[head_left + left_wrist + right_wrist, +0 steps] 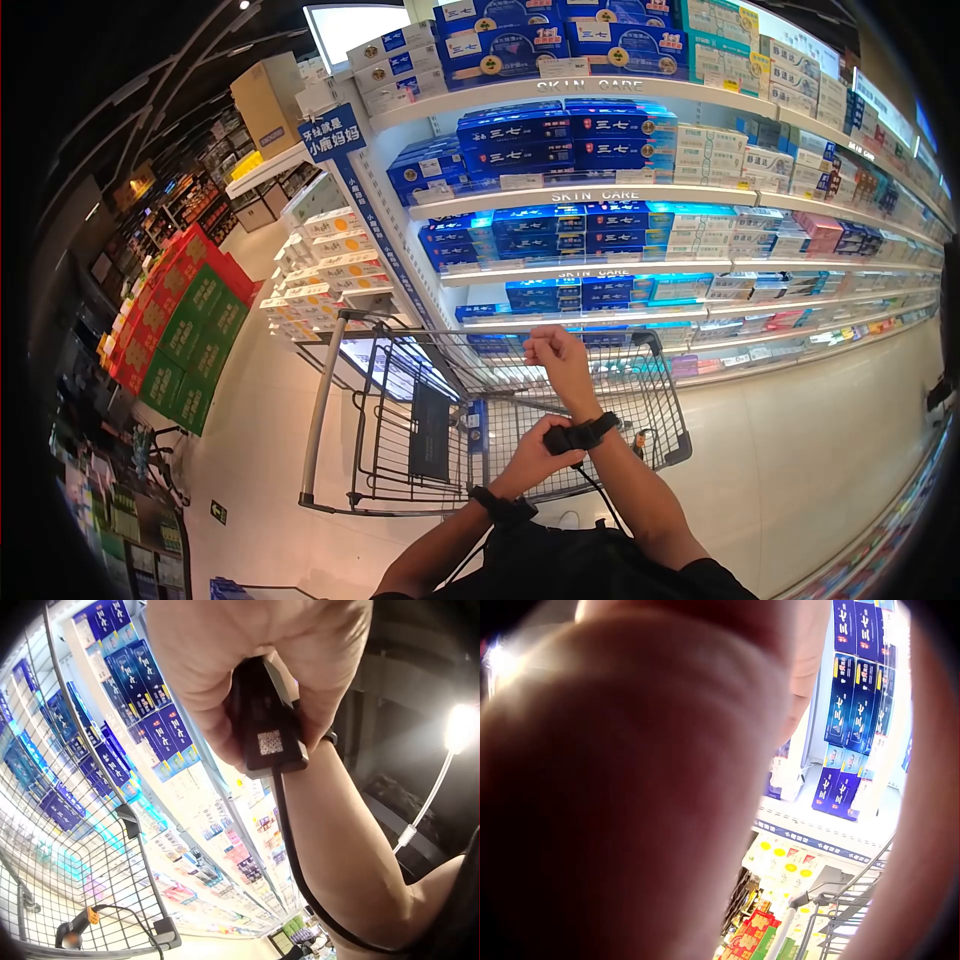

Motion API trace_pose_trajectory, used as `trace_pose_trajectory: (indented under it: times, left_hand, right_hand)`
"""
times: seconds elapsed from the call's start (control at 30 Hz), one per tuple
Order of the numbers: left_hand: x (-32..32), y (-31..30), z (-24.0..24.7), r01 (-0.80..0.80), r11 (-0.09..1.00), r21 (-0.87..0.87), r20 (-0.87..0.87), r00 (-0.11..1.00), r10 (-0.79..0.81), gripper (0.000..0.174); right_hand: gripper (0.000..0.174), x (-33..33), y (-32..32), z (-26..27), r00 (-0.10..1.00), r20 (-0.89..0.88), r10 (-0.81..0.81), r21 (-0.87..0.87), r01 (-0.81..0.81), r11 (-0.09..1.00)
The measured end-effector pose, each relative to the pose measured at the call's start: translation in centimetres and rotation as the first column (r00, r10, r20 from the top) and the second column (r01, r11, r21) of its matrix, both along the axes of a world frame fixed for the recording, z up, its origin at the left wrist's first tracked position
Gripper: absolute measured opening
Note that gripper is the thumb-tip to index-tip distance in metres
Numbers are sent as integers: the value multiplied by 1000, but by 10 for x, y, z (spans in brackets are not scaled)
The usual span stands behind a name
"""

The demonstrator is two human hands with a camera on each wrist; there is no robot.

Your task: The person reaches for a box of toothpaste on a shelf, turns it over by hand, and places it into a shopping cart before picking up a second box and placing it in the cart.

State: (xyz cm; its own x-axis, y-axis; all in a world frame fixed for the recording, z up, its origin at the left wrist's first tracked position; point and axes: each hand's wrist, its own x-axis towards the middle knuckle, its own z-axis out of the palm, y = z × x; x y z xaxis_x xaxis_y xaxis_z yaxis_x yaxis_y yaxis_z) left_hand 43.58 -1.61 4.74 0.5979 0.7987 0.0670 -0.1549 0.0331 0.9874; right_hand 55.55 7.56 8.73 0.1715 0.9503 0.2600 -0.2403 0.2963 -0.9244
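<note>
My left hand (533, 460) pinches the black wrist camera (570, 437) strapped to my right wrist. In the left wrist view, thumb and fingers grip both sides of this camera (268, 739), which carries a small square code and trails a black cable (289, 847). My right hand (562, 362) is raised over the shopping cart (330, 420), its fingers loosely curled and holding nothing. A blurred part of the hand fills much of the right wrist view. Another black strap (505, 505) circles my left wrist.
Lit shelves (600, 190) packed with mostly blue boxes (520, 145) stand ahead and run to the right. White boxes (330, 265) are stacked left of the cart, with red and green cartons (190, 320) further left. A black and orange object (82, 926) is at the cart's basket.
</note>
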Motion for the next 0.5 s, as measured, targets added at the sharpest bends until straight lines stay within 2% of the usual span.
trace_pose_trajectory:
  times: [0.1,0.2,0.33,0.43,0.5]
  left_hand:
    - [-2,-4,7,-3,999,-45,34,999,5,42]
    - [-8,-6,12,-18,999,-39,28,999,19,42]
    - [-18,-2,15,-31,999,-5,-29,999,31,43]
    - [-30,1,18,-29,999,-29,-47,999,27,43]
    - [-38,4,20,-41,999,-26,-24,999,41,44]
  right_hand:
    - [18,-4,-2,2,996,93,3,14,-5,1000]
    - [18,-9,-4,4,876,477,-64,87,26,996]
    - [17,-22,1,-8,888,452,-88,93,51,994]
    - [17,-35,5,-7,909,417,-26,22,18,1000]
    - [17,-45,11,-3,924,383,-2,61,-23,998]
